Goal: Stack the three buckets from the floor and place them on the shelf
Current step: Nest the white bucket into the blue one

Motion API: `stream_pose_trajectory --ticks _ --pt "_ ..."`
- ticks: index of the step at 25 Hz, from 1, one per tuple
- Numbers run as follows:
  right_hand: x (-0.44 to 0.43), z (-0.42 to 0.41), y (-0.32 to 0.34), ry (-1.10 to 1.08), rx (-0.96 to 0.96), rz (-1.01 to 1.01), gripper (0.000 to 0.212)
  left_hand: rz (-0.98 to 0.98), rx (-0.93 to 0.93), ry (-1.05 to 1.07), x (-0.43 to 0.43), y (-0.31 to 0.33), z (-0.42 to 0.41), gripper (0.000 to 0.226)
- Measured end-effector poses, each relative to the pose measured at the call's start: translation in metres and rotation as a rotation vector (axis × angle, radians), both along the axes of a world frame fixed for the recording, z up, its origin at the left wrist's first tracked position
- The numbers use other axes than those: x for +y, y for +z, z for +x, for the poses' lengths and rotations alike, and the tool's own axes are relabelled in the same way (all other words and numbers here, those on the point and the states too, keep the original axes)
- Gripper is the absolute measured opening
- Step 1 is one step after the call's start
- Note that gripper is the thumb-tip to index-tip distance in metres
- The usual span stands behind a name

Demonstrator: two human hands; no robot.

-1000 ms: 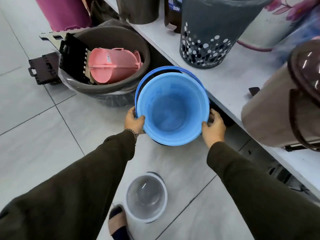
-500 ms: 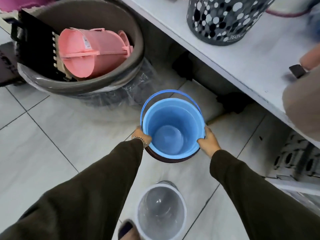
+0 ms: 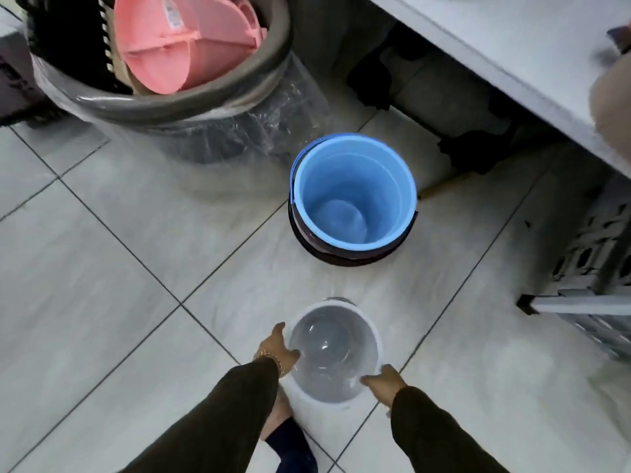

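A blue bucket [image 3: 355,189] stands on the tiled floor, nested inside a dark bucket [image 3: 345,256] whose rim shows beneath it. Nearer to me a clear white-rimmed bucket [image 3: 333,351] stands upright on the floor. My left hand [image 3: 276,348] grips its left rim and my right hand [image 3: 384,382] grips its right rim. The white shelf [image 3: 519,59] runs across the upper right, above the blue bucket.
A large grey tub [image 3: 191,97] wrapped in plastic holds a pink container [image 3: 184,46] at upper left. Dark items sit under the shelf. A grey perforated crate [image 3: 594,274] is at right. My foot [image 3: 283,431] is beside the clear bucket.
The blue bucket was lowered into the dark bucket on the floor and let go. Both hands moved back toward me and took hold of the clear bucket's rim.
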State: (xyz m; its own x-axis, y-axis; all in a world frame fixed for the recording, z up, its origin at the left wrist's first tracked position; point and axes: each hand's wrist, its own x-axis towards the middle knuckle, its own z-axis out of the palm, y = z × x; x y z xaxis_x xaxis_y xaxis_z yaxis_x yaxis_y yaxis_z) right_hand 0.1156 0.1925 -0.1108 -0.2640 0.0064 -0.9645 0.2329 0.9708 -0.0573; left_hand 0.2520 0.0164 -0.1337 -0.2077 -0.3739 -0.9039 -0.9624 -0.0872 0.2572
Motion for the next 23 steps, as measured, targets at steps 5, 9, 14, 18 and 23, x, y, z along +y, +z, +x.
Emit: stream_pose_trajectory --ticks 5,9,14,18,23 --pt "0.04 0.063 -0.028 -0.483 0.015 -0.139 0.07 -0.139 -0.002 0.146 0.048 -0.024 0.01 0.055" --pt "0.072 0.063 -0.005 -0.623 0.048 -0.275 0.065 -0.062 0.067 0.327 0.074 0.005 0.012 0.048" --pt "0.085 0.039 0.081 -0.844 0.423 -0.53 0.066 -0.003 0.316 0.431 0.086 0.094 -0.001 0.039" --pt "0.053 0.001 0.165 -0.789 0.653 -0.761 0.063 -0.022 0.502 0.514 0.062 0.173 -0.03 0.039" --pt "-0.032 -0.068 0.226 -0.748 0.822 -0.823 0.037 0.051 0.571 0.614 -0.011 0.227 -0.083 0.038"
